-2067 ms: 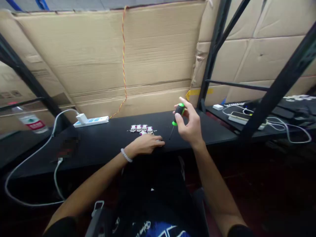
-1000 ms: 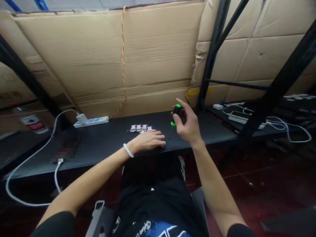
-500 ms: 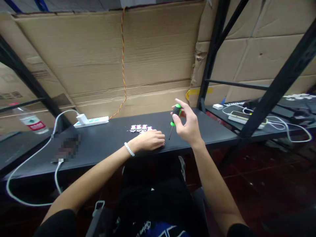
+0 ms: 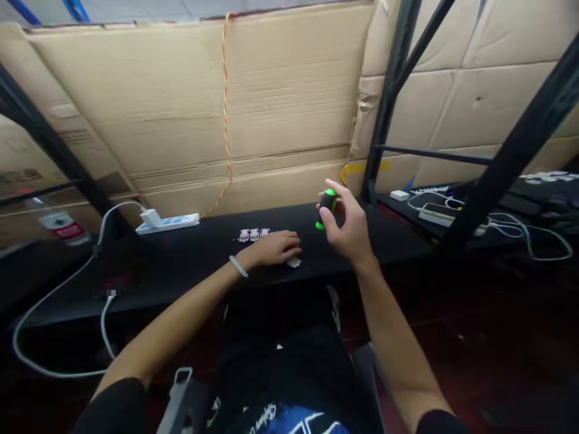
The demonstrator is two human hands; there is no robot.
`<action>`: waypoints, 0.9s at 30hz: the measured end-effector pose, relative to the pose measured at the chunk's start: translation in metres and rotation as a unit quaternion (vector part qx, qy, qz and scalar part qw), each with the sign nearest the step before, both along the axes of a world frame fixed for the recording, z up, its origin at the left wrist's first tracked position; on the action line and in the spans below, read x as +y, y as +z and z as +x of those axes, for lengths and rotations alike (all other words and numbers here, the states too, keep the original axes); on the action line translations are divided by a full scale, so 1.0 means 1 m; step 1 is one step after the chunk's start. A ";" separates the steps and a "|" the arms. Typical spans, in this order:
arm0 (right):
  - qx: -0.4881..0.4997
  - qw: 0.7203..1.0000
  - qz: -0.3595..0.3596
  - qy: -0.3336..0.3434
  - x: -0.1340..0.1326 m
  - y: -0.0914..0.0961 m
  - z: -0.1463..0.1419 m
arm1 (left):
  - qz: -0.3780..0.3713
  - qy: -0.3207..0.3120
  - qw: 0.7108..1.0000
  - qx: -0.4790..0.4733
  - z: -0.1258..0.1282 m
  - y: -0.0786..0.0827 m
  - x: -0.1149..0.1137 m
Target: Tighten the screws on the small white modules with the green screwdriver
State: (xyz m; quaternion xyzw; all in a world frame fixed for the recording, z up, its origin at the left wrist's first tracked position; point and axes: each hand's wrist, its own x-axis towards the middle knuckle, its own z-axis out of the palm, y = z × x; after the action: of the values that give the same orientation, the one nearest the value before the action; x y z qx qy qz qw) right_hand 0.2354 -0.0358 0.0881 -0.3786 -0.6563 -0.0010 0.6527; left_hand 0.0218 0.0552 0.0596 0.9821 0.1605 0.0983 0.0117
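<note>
My right hand (image 4: 348, 223) is raised over the table and grips a screwdriver (image 4: 328, 204) by its black and green handle. The thin shaft is lost against the dark top. Low over the table, my left hand (image 4: 277, 247) has its fingers curled and close together; what lies under them is hidden. Close below its fingertips sits a small whitish part (image 4: 294, 262). Beside the hand's far edge lies a short row of small white and magenta parts (image 4: 254, 234), partly covered by the fingers.
The black table (image 4: 203, 259) backs onto cardboard (image 4: 289, 108). A white power strip (image 4: 176, 222) with a plugged charger is at back left, its white cable (image 4: 58, 292) looping forward. A plastic bottle (image 4: 66, 228) stands farther left. Black posts (image 4: 384, 132) frame the right side.
My left hand has shifted slightly up and away from me, uncovering the whitish part below it and covering more of the row. My right hand with the screwdriver has moved slightly right.
</note>
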 end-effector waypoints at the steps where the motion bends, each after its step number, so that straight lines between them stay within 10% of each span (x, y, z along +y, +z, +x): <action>1: 0.001 1.000 0.001 0.000 0.000 0.000 0.001 | 0.002 0.000 1.000 0.004 0.002 0.001 0.001; 17: -0.001 1.000 0.003 0.002 -0.001 0.001 0.001 | 0.000 0.034 0.995 0.090 0.013 0.008 0.014; 27: 0.001 1.000 0.004 -0.006 -0.003 0.003 0.002 | 0.022 0.091 0.995 0.026 -0.019 0.009 -0.037</action>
State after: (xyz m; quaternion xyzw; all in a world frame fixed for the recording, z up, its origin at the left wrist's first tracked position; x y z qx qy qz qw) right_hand 0.2378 -0.0384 0.0912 -0.3796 -0.6533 -0.0070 0.6550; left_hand 0.0032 0.0182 0.0686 0.9655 0.2478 0.0765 -0.0227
